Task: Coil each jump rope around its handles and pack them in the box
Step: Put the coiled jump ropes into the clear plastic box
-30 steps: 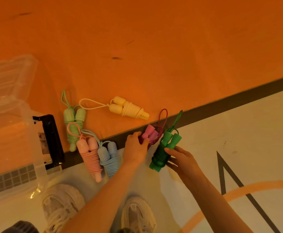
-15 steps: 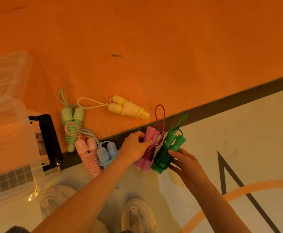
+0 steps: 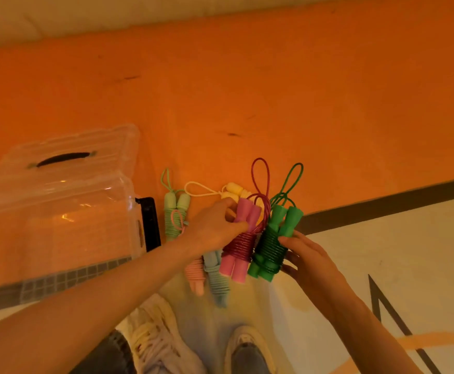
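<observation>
**Two coiled ropes lifted, box next**

Up off the floor since a second ago: magenta-pink foam-handled jump rope bundle [image 3: 238, 245], pinched at the handle tops by left hand [image 3: 215, 228]; dark green coiled jump rope bundle [image 3: 270, 245], cradled from the side in curled fingers of right hand [image 3: 305, 259]. Side by side, touching. Left of the left hand: clear plastic storage box [image 3: 58, 201], lid up (packing likely imminent). Under the left forearm, on the floor: pale green, yellow, salmon and light-blue bundles.

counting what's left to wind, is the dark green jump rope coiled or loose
Coiled: the dark green jump rope is wound round its paired handles, one loop sticking out, held by the right hand.
</observation>
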`<state>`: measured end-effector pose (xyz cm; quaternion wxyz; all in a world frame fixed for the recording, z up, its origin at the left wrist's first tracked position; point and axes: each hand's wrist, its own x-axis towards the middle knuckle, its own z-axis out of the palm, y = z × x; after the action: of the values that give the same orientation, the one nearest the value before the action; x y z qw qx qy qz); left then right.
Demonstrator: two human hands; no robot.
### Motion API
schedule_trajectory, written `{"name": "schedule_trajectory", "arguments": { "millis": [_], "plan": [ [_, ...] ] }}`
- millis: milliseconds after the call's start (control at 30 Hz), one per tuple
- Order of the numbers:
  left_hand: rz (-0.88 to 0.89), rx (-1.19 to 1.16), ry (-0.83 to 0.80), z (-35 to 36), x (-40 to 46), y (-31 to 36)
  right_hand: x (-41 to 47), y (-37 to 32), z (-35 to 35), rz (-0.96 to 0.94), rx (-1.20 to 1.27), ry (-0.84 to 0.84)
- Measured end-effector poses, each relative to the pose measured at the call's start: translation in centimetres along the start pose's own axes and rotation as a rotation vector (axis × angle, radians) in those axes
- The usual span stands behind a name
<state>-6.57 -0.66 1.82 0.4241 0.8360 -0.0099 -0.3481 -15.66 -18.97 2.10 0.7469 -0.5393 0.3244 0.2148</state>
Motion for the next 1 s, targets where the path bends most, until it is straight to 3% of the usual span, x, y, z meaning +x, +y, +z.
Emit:
{"name": "schedule_trajectory", "arguments": {
  "millis": [367,667,1000],
  "plan": [
    [0.156,0.105,0.089,-7.5,-7.8,1.2,-4.3,-4.9,6.9,-0.101,-0.252,-0.165],
    [0.088,-0.210,0.140,-12.2,-10.9,-4.4,-2.2,-5.5,13.8,-0.026,-0.455,-0.231],
    [0.061,-0.356,0.317,-13.7,-10.4,-12.4,3.3,-2.9,19.5,0.023,-0.546,-0.392]
  ]
}}
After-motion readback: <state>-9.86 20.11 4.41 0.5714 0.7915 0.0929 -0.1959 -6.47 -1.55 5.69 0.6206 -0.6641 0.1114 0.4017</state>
